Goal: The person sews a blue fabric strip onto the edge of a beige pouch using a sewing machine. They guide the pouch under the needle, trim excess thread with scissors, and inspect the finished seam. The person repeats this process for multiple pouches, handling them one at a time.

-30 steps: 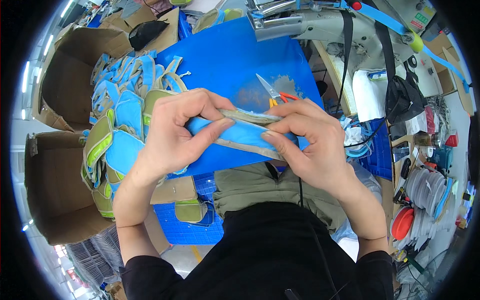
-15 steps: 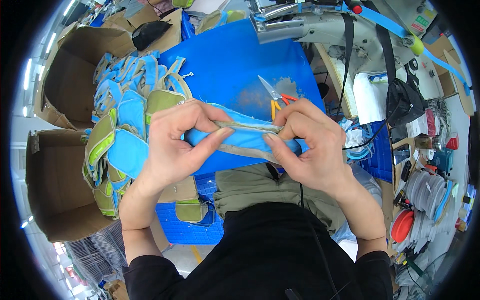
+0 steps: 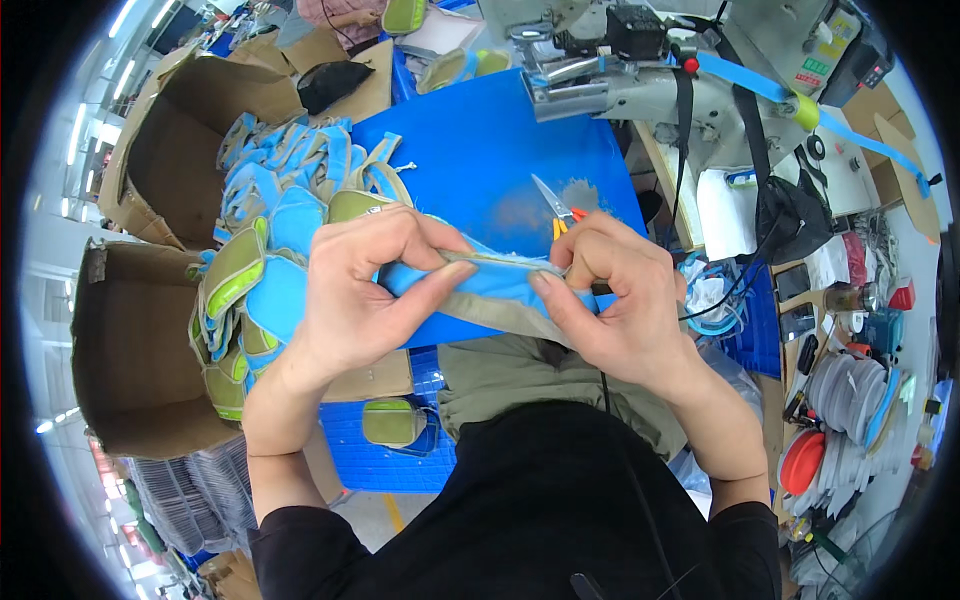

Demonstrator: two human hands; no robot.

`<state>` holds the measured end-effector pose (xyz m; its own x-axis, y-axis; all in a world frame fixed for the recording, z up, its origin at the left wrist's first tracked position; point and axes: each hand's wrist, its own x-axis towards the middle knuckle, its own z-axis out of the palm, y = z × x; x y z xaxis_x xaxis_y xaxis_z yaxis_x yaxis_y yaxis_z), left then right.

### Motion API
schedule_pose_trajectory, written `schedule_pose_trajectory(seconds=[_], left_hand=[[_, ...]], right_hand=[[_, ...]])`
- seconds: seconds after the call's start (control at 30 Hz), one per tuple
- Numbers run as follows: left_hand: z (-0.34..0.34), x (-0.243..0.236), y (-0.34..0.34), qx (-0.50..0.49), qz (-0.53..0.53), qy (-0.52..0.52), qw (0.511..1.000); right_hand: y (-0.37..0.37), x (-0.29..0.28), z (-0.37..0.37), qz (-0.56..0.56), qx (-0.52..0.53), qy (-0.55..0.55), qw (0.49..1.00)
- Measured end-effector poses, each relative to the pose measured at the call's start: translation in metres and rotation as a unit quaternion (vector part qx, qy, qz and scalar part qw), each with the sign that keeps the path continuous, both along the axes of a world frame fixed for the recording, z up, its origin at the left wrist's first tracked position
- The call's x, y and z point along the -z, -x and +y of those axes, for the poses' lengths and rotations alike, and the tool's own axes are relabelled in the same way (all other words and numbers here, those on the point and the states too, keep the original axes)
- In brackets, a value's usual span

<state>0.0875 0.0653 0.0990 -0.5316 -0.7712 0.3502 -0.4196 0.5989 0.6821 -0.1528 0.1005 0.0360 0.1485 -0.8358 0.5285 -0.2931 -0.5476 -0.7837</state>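
My left hand [image 3: 370,295] pinches a blue and grey fabric piece [image 3: 508,285] at its folded seam edge, thumb in front, fingers behind. On the other side, my right hand [image 3: 625,300] grips the same piece, with thumb and forefinger on the seam, stretching it level above a blue work board [image 3: 450,135]. Orange and yellow handled scissors [image 3: 548,200] lie just beyond the piece, partly hidden by it. Left of my hands, a heap of blue, green and grey sewn fabric pieces [image 3: 285,300] spills beside the board.
Two cardboard boxes [image 3: 135,335] stand at the left. A sewing machine [image 3: 640,95] with blue tape and black straps is at the upper right. Tape reels, red and white discs [image 3: 805,455] and small tools crowd the right side. A blue quilted surface [image 3: 360,465] shows below the board.
My fingertips have worked along the seam, pressing it narrower, and more of the grey lower band shows. Both hands keep their pinch. The surroundings have shifted slightly in view.
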Motion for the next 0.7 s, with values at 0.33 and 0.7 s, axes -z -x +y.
schedule_pose_trajectory(seconds=[0.33,0.7], left_hand=[[-0.054,-0.045,0.003,0.104,-0.074,-0.104,0.986],[-0.208,0.002,0.032,0.207,-0.096,-0.353,0.907]], right_hand=[[0.009,-0.031,-0.022,-0.082,-0.186,-0.305,0.93],[0.004,0.013,-0.084,-0.378,-0.172,-0.43,0.802]])
